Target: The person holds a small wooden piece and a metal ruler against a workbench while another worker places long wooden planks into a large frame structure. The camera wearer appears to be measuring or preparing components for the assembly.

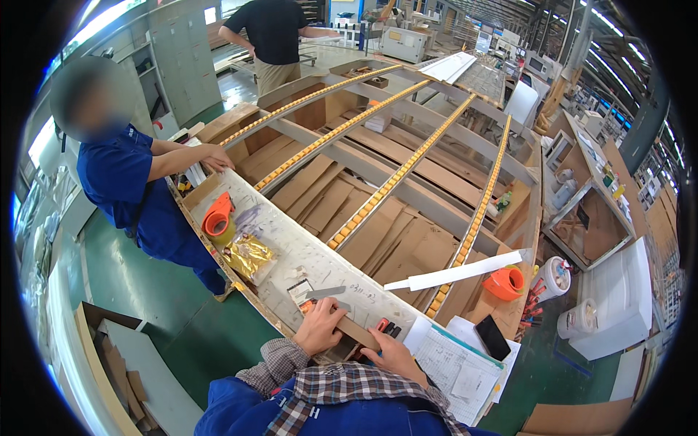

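Observation:
A short brown strip (356,334), cardboard or board by its look, spans the gap between my hands over the near edge of the bench. My left hand (318,327) is closed at its left end, fingers bent over it. Gripping the other end is my right hand (396,357), with the thumb toward me. Just beyond my left fingers lie a flat grey blade-like piece (326,293) and a small printed packet (299,292). Red-and-black tool handles (387,327) rest beside the strip, near my right fingers.
Papers (458,370) and a black phone (494,338) lie at right, near an orange tape dispenser (503,283) and white strip (465,270). Another orange dispenser (218,216) and gold bag (249,258) sit at left. Roller rails (407,171) run away. A co-worker (138,174) stands left.

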`<move>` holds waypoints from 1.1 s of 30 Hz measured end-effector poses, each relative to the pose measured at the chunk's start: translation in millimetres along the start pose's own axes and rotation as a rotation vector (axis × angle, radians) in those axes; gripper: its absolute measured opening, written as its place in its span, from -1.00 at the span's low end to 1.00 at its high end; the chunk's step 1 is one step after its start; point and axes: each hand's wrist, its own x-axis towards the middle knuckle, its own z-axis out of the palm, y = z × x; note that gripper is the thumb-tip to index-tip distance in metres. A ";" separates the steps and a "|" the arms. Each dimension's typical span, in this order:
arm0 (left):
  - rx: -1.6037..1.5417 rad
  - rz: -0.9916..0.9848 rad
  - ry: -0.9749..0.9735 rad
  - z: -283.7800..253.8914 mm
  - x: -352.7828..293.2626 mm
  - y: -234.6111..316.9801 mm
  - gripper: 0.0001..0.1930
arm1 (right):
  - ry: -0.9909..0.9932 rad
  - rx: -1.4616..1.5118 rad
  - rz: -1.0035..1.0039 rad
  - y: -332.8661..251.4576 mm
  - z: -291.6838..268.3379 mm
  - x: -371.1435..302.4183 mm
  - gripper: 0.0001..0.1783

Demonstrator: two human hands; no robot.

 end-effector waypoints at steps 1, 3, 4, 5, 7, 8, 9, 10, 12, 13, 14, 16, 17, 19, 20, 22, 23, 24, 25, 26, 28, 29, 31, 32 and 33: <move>-0.001 0.000 0.000 0.2 -0.1 -0.6 -0.57 | 0.001 0.001 -0.001 0.8 0.5 0.1 -0.39; 0.007 -0.009 -0.001 -0.5 -1.1 -0.9 -0.57 | 0.006 0.011 -0.015 1.9 1.1 0.9 -0.40; 0.011 -0.014 0.000 -0.8 -1.8 -1.3 -0.57 | 0.009 0.015 -0.024 2.4 1.2 1.6 -0.40; 0.014 -0.017 -0.002 -0.7 -3.6 -1.9 -0.57 | -0.003 0.020 -0.015 1.1 1.2 1.6 -0.41; 0.006 -0.013 0.002 1.9 -3.8 -2.5 -0.57 | -0.023 0.012 0.009 -2.5 -2.3 0.8 -0.41; 0.009 -0.013 0.001 1.8 -3.2 -2.5 -0.57 | -0.018 0.014 0.006 -1.2 -1.7 0.9 -0.41; 0.012 -0.008 -0.006 0.9 -2.7 -1.9 -0.57 | -0.010 0.018 0.006 0.9 0.6 -0.3 -0.41; 0.015 -0.001 -0.014 0.6 -0.9 -1.6 -0.57 | 0.000 0.023 0.008 2.2 1.0 -0.8 -0.41; -0.014 0.020 0.021 2.1 5.0 -2.1 -0.59 | 0.013 0.041 0.007 0.9 -2.3 0.8 -0.45; -0.032 0.030 0.014 3.8 3.0 -0.3 -0.59 | 0.013 0.058 0.021 -3.3 -4.4 0.6 -0.46; -0.028 0.030 0.032 1.6 3.1 -1.5 -0.60 | 0.016 0.074 0.038 -7.3 -6.4 0.9 -0.47; -0.055 0.029 0.039 -3.9 1.2 -3.2 -0.62 | 0.073 0.095 -0.050 -2.0 3.7 3.1 -0.51; -0.042 0.010 0.065 -8.9 0.2 1.3 -0.64 | 0.110 0.098 -0.088 -2.1 8.5 3.2 -0.52; -0.062 -0.022 0.051 -12.2 5.0 6.7 -0.65 | 0.058 0.107 0.013 -5.3 12.4 -5.3 -0.51; -0.024 0.000 0.036 -8.5 6.5 7.3 -0.62 | 0.050 0.068 0.041 -1.3 4.8 0.2 -0.49; 0.034 0.113 0.042 -11.7 9.0 7.4 -0.59 | 0.076 0.058 0.053 -5.7 4.4 -2.3 -0.50; 0.029 0.106 0.047 -11.6 5.1 5.4 -0.58 | 0.069 0.127 0.012 -5.6 4.9 0.0 -0.50; 0.020 0.098 0.043 -10.6 3.6 4.4 -0.56 | 0.054 0.139 0.018 -4.6 7.0 1.4 -0.52; 0.018 0.099 0.038 -12.1 3.8 4.8 -0.57 | 0.044 0.134 0.022 -3.4 7.3 2.6 -0.52; 0.016 0.100 0.029 -13.9 6.7 6.2 -0.57 | 0.032 0.130 0.023 -1.9 6.1 4.1 -0.52; 0.008 0.098 0.003 -14.0 6.6 5.6 -0.57 | 0.045 0.110 0.018 -1.0 6.8 2.6 -0.50; 0.010 0.099 0.006 -10.9 6.8 2.8 -0.57 | 0.049 0.101 0.014 -0.5 6.8 2.4 -0.48; 0.015 0.099 -0.004 -10.2 7.1 2.9 -0.56 | 0.056 0.086 0.009 4.4 12.3 1.8 -0.45; 0.017 0.099 -0.008 -9.8 7.3 3.1 -0.56 | 0.059 0.079 0.006 6.1 14.1 1.6 -0.43; 0.023 0.095 -0.008 -9.6 6.0 2.8 -0.55 | 0.062 0.086 0.019 4.4 12.7 1.7 -0.41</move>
